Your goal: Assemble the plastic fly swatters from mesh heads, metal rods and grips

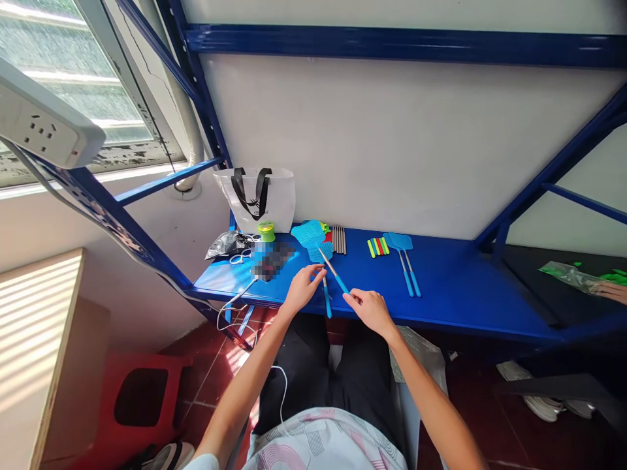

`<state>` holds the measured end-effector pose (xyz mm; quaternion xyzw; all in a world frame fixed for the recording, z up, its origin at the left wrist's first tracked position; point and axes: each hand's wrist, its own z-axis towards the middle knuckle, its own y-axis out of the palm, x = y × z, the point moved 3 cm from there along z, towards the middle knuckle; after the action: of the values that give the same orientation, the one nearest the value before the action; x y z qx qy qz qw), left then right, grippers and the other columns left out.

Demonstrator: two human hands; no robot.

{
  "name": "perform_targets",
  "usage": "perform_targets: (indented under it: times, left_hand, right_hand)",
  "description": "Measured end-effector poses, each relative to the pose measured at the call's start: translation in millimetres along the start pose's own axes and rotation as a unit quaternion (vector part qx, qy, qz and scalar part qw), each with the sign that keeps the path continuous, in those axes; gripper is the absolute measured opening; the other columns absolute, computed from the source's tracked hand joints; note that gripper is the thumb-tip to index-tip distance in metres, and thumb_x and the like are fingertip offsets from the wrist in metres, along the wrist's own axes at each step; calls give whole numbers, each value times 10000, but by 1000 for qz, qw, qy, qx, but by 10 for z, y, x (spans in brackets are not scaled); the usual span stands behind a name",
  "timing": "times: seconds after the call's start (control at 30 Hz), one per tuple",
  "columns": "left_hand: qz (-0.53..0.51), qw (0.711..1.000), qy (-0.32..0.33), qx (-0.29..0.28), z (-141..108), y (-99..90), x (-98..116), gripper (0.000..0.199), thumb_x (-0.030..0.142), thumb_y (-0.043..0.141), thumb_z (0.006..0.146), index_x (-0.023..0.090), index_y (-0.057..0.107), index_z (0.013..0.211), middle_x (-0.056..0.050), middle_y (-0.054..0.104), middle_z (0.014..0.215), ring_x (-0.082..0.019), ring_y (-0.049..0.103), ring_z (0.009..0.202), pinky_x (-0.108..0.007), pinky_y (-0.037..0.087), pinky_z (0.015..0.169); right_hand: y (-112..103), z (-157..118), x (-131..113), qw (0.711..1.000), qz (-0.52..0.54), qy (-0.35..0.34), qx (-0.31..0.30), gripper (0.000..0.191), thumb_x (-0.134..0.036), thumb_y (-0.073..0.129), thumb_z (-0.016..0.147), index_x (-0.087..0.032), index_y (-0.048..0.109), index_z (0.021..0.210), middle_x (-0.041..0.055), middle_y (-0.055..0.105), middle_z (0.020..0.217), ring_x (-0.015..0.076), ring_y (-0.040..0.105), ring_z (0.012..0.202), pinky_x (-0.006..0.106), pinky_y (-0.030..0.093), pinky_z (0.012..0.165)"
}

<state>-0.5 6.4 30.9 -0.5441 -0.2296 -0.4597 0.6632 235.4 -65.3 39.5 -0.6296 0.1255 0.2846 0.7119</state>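
Observation:
My left hand (304,289) and my right hand (369,311) are both over the front edge of a blue metal shelf (455,287). Between them runs the thin metal shaft of a blue telescopic fly swatter (333,270). My left fingertips pinch the shaft near the middle, and my right fingers hold its blue grip end. The swatter's blue mesh head (319,251) lies on the shelf, overlapping a second blue swatter head (307,233). That second swatter's blue handle (326,301) passes beneath my left hand and sticks out past the shelf edge.
On the shelf are a white tote bag (255,199), a green spool (266,231), scissors (239,259), metal rods (339,239), coloured sticks (377,247) and a further pair of blue swatters (404,267). A co-worker's hand (613,292) is at far right.

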Motion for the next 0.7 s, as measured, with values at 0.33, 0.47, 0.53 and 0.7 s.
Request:
perform_targets:
  times: [0.33,0.47,0.53,0.7]
  left_hand:
    - [285,958,33,-17,-132,385,-64,419,472,559,1175,205,641,1487,-123,757,1206,-326,696,1144,-420,482,943]
    - [297,952,49,-54,-117,377,-34,369,336,509,1187,200,622,1510,-107,786,1145,-309,714,1105,-404,473,912]
    - [307,949,49,-61,-113,362,-21,358,257,470,1181,199,632,1495,-109,784,1171,-299,716,1108,-399,478,914]
    - [314,947,17,-60,-118,317,15,355,219,420,1181,204,689,1412,-120,743,1156,-286,719,1067,-377,508,876]
  right_hand:
    - [81,73,282,988,-89,124,25,506,-522,477,1147,-246,640,755,56,707,737,208,656,708,323,229,629]
    - [67,60,266,985,-130,113,19,506,-503,501,1148,-240,675,752,73,727,756,214,676,727,328,223,636]
    - [56,59,262,985,-141,103,8,523,-518,512,1150,-239,666,735,73,723,748,216,677,723,332,215,635]
    - [17,63,304,984,-148,101,-8,568,-580,515,1153,-244,581,701,44,673,688,209,644,682,319,212,629]
